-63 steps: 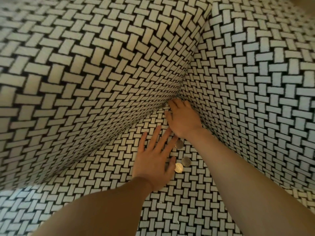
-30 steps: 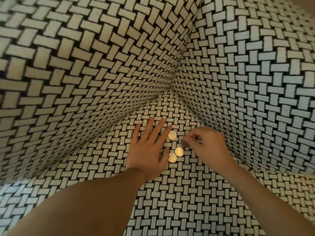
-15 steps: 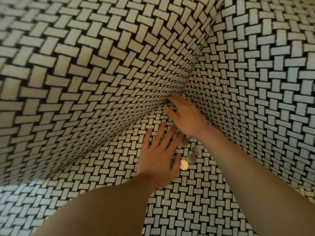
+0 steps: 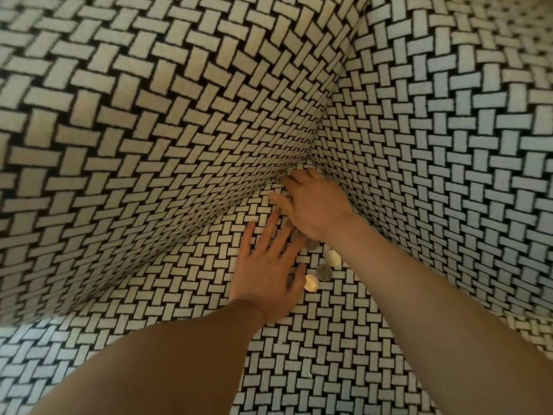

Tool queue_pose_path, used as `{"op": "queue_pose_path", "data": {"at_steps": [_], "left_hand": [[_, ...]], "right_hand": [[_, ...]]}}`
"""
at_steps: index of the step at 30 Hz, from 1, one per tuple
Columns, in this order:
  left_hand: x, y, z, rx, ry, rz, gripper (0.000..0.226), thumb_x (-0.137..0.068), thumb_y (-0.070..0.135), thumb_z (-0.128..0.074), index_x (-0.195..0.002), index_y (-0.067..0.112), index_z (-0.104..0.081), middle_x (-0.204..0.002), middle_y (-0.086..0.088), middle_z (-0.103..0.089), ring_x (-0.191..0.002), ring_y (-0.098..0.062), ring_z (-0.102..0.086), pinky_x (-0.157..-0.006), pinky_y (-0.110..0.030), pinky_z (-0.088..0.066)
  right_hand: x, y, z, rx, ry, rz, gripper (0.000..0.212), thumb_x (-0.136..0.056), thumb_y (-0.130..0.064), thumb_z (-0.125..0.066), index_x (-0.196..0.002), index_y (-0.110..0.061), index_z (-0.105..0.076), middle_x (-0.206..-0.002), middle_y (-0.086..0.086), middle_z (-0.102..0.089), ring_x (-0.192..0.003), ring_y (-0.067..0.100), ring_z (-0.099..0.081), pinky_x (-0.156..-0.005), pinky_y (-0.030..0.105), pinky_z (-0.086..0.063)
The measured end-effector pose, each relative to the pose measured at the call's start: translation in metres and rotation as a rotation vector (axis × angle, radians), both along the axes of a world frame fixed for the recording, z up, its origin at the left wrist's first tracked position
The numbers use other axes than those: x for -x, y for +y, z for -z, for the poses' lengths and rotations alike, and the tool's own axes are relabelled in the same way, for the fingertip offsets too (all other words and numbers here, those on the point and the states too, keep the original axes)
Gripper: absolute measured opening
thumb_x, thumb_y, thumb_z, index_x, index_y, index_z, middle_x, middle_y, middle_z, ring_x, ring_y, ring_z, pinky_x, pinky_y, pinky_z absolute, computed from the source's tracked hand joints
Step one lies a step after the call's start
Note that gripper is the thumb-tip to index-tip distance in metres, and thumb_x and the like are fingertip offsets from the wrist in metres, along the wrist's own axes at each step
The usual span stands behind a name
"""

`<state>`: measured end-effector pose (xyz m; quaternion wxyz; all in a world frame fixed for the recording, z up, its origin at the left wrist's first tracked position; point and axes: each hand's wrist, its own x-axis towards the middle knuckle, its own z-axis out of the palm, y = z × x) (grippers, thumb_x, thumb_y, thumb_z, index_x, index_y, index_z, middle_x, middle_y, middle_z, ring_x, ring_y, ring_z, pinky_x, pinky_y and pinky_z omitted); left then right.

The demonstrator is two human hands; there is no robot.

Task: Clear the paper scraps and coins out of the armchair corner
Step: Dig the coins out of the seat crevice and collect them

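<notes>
1. Corner (image 4: 305, 163) of the armchair, where the seat (image 4: 335, 360) is met by two upright panels (image 4: 149, 139). One black-and-white woven cloth covers all three.
2. Right hand (image 4: 314, 205): laid palm down, with the fingers stretched nearly straight and a little fanned. The tips are pushed to the seam at the corner, and whether anything lies under them cannot be told.
3. Left hand (image 4: 266, 280): pressed flat on the seat, fingers straight and spread wide. Nothing is held.
4. Coins (image 4: 324, 272): four are made out, loose on the seat in a short row between the left thumb and the right forearm. They are near the corner but clear of the seam. The farthest is partly covered by the right wrist.
5. Paper scraps: none is made out. A few pale flecks (image 4: 308, 374) on the nearer seat are too small to name.
6. Step in hand, as judged: the seam is being searched.
   - The seat is best held down by the left hand, so that the seam is opened.
   - The fingertips are best drawn outward, so that finds are raked onto the seat and not driven deeper.
7. Containers: none is shown, so the coins are held by nothing.
</notes>
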<state>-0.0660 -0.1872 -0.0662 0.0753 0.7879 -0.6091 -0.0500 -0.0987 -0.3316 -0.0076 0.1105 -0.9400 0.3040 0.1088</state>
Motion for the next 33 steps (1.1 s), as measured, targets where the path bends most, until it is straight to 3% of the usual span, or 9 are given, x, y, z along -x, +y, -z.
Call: {"op": "queue_pose_path", "data": {"at_steps": [5,10,15,21,23,25,28,30,33], "left_hand": [[0.001,0.001,-0.001,-0.011,-0.002,0.013,0.058,-0.09,0.043,-0.03,-0.143,0.018,-0.033,-0.153,-0.003,-0.03,-0.144,-0.025,-0.017,-0.11,-0.053,-0.015],[0.0,0.001,0.0,-0.018,-0.006,0.012,0.059,-0.092,0.044,-0.026,-0.147,0.025,-0.025,-0.156,0.002,-0.02,-0.145,-0.023,-0.012,-0.112,-0.052,-0.012],[0.0,0.001,0.0,-0.037,-0.016,0.0,0.06,-0.092,0.045,-0.023,-0.15,0.029,-0.019,-0.157,0.003,-0.015,-0.146,-0.021,-0.008,-0.113,-0.051,-0.007],[0.001,0.001,-0.001,-0.055,-0.019,-0.001,0.06,-0.092,0.046,-0.018,-0.15,0.03,-0.014,-0.158,0.003,-0.011,-0.146,-0.021,-0.004,-0.114,-0.05,-0.005],[0.001,0.001,-0.001,-0.057,-0.021,-0.003,0.06,-0.092,0.047,-0.017,-0.15,0.03,-0.012,-0.158,0.003,-0.01,-0.146,-0.021,-0.003,-0.114,-0.051,-0.005],[0.0,0.001,-0.002,-0.064,-0.015,-0.003,0.06,-0.092,0.047,-0.017,-0.15,0.03,-0.013,-0.158,0.004,-0.01,-0.146,-0.021,-0.003,-0.114,-0.051,-0.005],[0.0,0.002,-0.002,-0.067,-0.007,0.001,0.061,-0.092,0.047,-0.016,-0.15,0.031,-0.011,-0.159,0.005,-0.008,-0.146,-0.021,0.0,-0.115,-0.05,-0.003],[-0.001,0.002,-0.002,-0.065,-0.008,-0.001,0.061,-0.092,0.047,-0.017,-0.15,0.031,-0.011,-0.158,0.005,-0.008,-0.146,-0.021,0.0,-0.115,-0.05,-0.003],[0.0,0.002,-0.002,-0.07,-0.016,0.005,0.061,-0.092,0.047,-0.019,-0.15,0.03,-0.014,-0.158,0.004,-0.012,-0.146,-0.022,-0.005,-0.114,-0.051,-0.006]], "right_hand": [[0.037,0.017,0.001,-0.011,-0.11,0.09,0.053,-0.098,-0.048,-0.024,-0.143,-0.022,-0.036,-0.144,-0.006,-0.039,-0.134,0.016,-0.03,-0.107,0.043,-0.034],[0.076,0.036,0.004,-0.01,-0.118,0.142,0.069,-0.09,-0.053,-0.006,-0.144,-0.021,-0.035,-0.146,-0.008,-0.038,-0.134,0.013,-0.032,-0.108,0.039,-0.034],[0.085,0.043,-0.001,-0.041,-0.11,0.179,0.049,-0.099,-0.04,-0.031,-0.142,-0.018,-0.039,-0.142,-0.005,-0.043,-0.128,0.015,-0.036,-0.106,0.035,-0.036],[0.09,0.049,-0.014,-0.116,-0.15,0.253,0.043,-0.099,-0.038,-0.034,-0.131,-0.016,-0.053,-0.127,-0.001,-0.054,-0.119,0.016,-0.044,-0.1,0.033,-0.04],[0.093,0.047,-0.019,-0.181,-0.184,0.301,0.038,-0.098,-0.037,-0.037,-0.118,-0.018,-0.063,-0.113,-0.001,-0.061,-0.109,0.016,-0.052,-0.091,0.034,-0.045],[0.098,0.039,-0.026,-0.21,-0.24,0.425,0.034,-0.098,-0.034,-0.041,-0.098,-0.016,-0.069,-0.087,-0.001,-0.065,-0.082,0.017,-0.06,-0.069,0.032,-0.049],[0.116,0.023,-0.032,-0.096,-0.176,0.671,0.03,-0.097,-0.029,-0.039,-0.08,-0.015,-0.06,-0.067,0.001,-0.059,-0.062,0.019,-0.056,-0.049,0.025,-0.038],[0.128,0.015,-0.029,-0.094,-0.056,0.776,0.031,-0.096,-0.032,-0.037,-0.082,-0.013,-0.058,-0.076,0.004,-0.061,-0.072,0.022,-0.058,-0.061,0.029,-0.046],[0.131,0.013,-0.016,-0.228,0.106,0.871,0.04,-0.097,-0.041,-0.034,-0.106,-0.01,-0.057,-0.097,0.007,-0.06,-0.089,0.024,-0.054,-0.083,0.037,-0.048]]}}
